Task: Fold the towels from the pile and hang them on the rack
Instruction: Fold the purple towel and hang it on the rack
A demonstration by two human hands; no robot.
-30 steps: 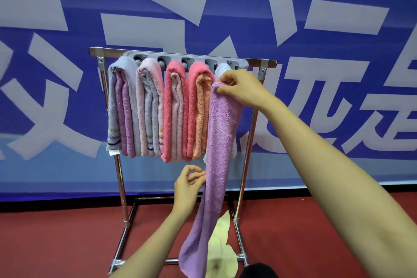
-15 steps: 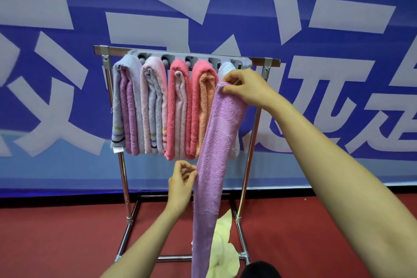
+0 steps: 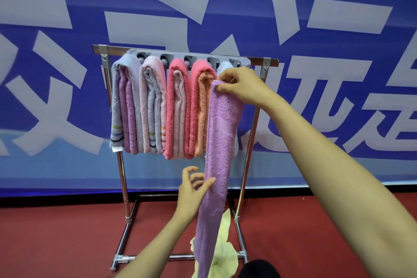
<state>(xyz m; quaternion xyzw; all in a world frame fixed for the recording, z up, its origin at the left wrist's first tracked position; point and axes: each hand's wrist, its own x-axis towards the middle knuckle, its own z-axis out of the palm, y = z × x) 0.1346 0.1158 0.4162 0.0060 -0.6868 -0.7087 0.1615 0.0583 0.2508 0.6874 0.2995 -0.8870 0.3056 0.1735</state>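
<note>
A chrome towel rack (image 3: 121,171) stands before a blue banner, its grey hanger bar (image 3: 191,57) holding several folded towels: lavender, pale pink, coral, and coral with orange. A long purple towel (image 3: 222,133) hangs in front of the rack's right end, its lower end reaching the floor. My right hand (image 3: 242,86) pinches the towel's top edge beside the last peg, where a pale towel is partly hidden. My left hand (image 3: 194,189) sits at the towel's left side halfway down, thumb against the cloth, fingers spread and loosely bent.
A yellow towel (image 3: 225,253) lies crumpled on the red floor (image 3: 56,244) by the rack's base bar. A dark object (image 3: 257,269) shows at the bottom edge. The blue banner (image 3: 67,97) with large pale characters forms the backdrop.
The view has drawn nearer the rack. My left hand opened its fingers and shifted against the purple towel's left edge. The right hand kept its pinch at the top.
</note>
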